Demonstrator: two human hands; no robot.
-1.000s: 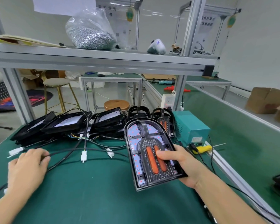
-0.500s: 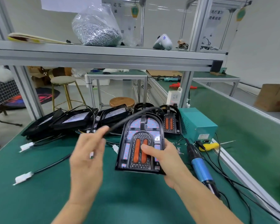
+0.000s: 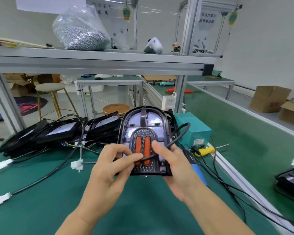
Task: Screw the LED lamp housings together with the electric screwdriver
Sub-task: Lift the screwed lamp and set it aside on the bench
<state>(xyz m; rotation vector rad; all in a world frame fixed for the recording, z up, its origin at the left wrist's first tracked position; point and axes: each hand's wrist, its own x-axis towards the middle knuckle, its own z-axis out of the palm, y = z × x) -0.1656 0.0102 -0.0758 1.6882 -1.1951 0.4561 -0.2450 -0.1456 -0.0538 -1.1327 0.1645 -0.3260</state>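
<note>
1. The lamp housing (image 3: pixel 145 143) stood nearly upright above the green mat (image 3: pixel 41 209), at the middle of the view, arched end up at 12 o'clock and flat bottom edge toward the person.
2. Bare mat lay open at 6 o'clock and at 7 o'clock of the housing; at 9 to 10 o'clock a stack of black housings (image 3: pixel 58 131) and loose wires with white plugs (image 3: pixel 77 164) crowded the mat.
3. At 3 o'clock the mat ended at an aluminium rail (image 3: pixel 227 165), with a teal box (image 3: pixel 192 128) at 2 o'clock just beside the housing.
4. The screwdriver (image 3: pixel 196 168), blue-handled, lay on the mat at 4 o'clock, partly behind the right wrist.
5. Writing: a label on the teal box and signs on the far panels were too blurred to read.
6. The left hand (image 3: pixel 112 168) pinched a black cable (image 3: pixel 174 141) between thumb and forefinger in front of the housing's orange strips; the other fingers were curled loosely.
7. The right hand (image 3: pixel 173 168) gripped the housing's lower right edge, thumb across the face and touching the cable, fingers behind and hidden.
8. The cable curved up from the pinch past the housing's right edge toward 2 o'clock.
9. On the shelf (image 3: pixel 92 60) at 11 o'clock sat a clear bag of screws (image 3: pixel 80 34).
</note>
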